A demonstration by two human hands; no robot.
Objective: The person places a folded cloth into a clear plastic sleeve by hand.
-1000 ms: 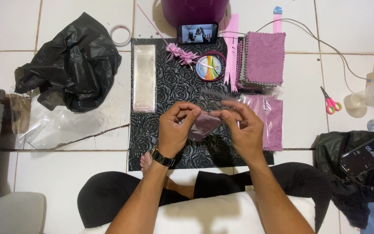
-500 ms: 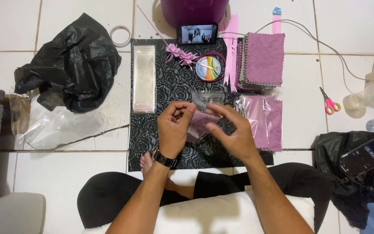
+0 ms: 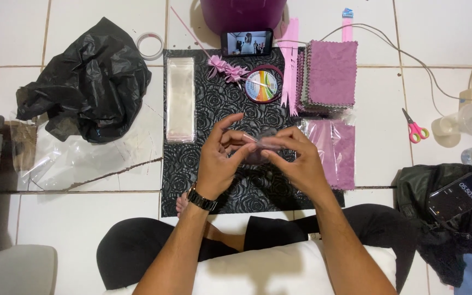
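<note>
Here, the left hand (image 3: 219, 155) and the right hand (image 3: 296, 161) meet over the black mat (image 3: 192, 180) with the rose pattern. Both hands pinch a small clear bag (image 3: 260, 148) with a bit of pink cloth inside it. The left thumb and fingers are curled close together on the bag's left end, and the right fingers are closed on its right side. The bag is up off the mat, between the two hands. A black watch (image 3: 201, 199) sits on the left wrist. On the mat, to the left of the hands, lies a stack of clear bags (image 3: 180, 99). Near the far edge of the mat are a pink bow (image 3: 226, 69) and a round roll of ribbon (image 3: 263, 85). A pile of purple cloths (image 3: 328, 76) sits to the right, and more packed pink cloths (image 3: 334, 150) lie just beside the right hand. Pink scissors (image 3: 415, 128) lie well apart on the white floor.
</note>
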